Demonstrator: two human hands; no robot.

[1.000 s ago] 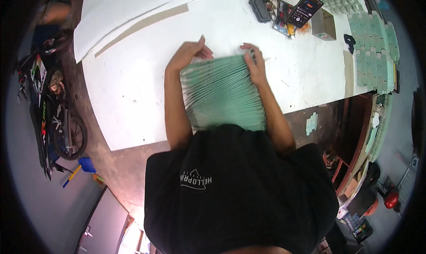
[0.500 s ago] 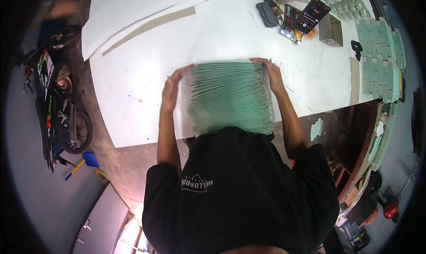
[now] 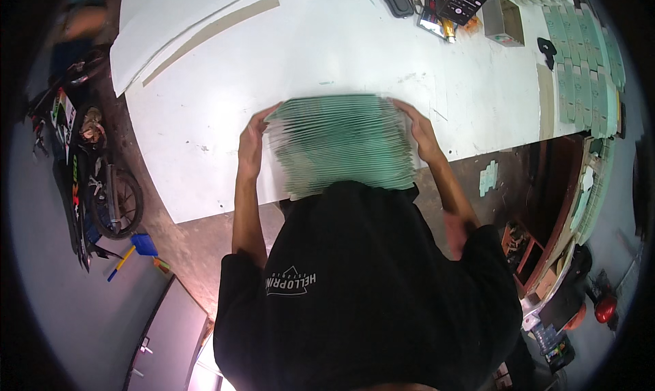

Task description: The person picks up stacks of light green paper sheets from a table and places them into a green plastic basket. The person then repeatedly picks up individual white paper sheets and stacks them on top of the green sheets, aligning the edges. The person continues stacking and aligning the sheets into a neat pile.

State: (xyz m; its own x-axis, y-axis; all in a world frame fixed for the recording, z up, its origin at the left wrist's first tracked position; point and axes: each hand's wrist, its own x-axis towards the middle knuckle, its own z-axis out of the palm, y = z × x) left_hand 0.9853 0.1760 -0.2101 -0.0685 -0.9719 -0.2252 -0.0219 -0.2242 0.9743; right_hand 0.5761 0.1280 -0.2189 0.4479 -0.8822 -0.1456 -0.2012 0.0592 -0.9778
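green sheet stack (image 3: pixel 341 142) now squared, left hand (image 3: pixel 251 140) shifted to its side edge

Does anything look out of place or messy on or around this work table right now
The green stack, held between left hand and right hand, is fanned, its edges uneven. One green piece lies below the white table, off the edge.

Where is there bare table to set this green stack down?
Bare white table lies left of the green stack and beyond it, up to the white sheets. The far right is crowded: a small box, tools and rows of green pieces.
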